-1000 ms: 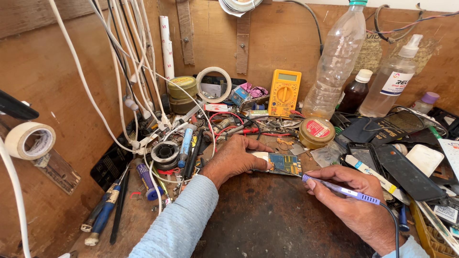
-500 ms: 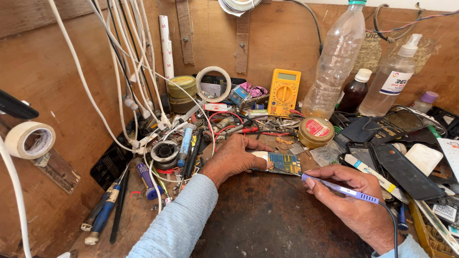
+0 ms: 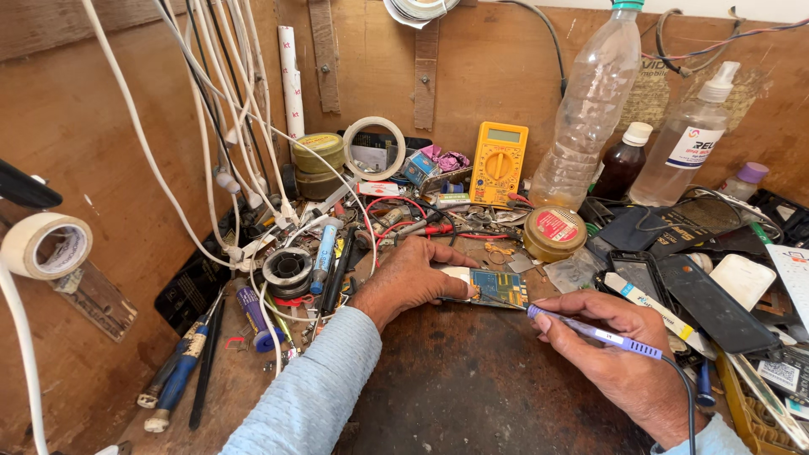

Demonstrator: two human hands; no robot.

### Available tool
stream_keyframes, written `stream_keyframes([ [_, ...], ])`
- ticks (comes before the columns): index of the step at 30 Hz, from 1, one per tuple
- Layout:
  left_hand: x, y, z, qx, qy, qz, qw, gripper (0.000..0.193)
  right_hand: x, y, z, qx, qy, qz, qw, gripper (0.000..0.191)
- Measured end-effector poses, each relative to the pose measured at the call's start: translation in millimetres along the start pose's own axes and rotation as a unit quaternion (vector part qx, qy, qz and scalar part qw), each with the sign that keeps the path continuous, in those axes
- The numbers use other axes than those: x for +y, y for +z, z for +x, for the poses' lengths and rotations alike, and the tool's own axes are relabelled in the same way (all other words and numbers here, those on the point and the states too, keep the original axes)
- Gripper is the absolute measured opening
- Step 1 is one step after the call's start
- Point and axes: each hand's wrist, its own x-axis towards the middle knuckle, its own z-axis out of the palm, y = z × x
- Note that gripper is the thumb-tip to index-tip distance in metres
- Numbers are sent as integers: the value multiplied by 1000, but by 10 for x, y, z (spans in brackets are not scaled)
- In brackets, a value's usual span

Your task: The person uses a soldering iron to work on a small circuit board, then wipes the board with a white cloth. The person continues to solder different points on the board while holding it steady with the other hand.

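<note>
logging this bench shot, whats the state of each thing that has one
left hand: flat, pressing down on the circuit board
right hand: gripping the soldering iron
circuit board: bare, lying flat on the bench
soldering iron: tip at the board's edge
large plastic bottle: capped, upright, nearly empty
yellow multimeter: leaning upright on the wall, display blank
round tin: lid on

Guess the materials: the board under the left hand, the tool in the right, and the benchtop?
Circuit board: looks like laminate with a glossy blue coating and gold-coloured metal pads. Soldering iron in the right hand: purple body, probably moulded plastic, matte; its tip is too small to tell. Benchtop: dark, worn wood, stained and scuffed. The left hand rests on the board's edge.
</note>
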Motion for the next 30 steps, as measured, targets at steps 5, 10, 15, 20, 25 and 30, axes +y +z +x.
stream_keyframes([
  [5,-22,1,17,-9,4,-16,1000,45,17,7,5,2,-2,-18,1000,21],
  [10,-14,2,25,-4,3,-4,1000,47,13,-10,8,3,3,-15,1000,21],
  [15,16,-12,0,-5,2,-7,1000,48,3,-6,9,3,-5,-22,1000,21],
  [20,40,-12,-12,2,-5,9,1000,47,-6,-6,12,-2,-1,-18,1000,21],
  [25,43,-14,-9,-1,-4,9,1000,48,-9,-16,14,5,10,-25,1000,21],
  [30,35,-6,-3,-2,2,-3,1000,48,-1,-14,9,0,-2,-12,1000,21],
])
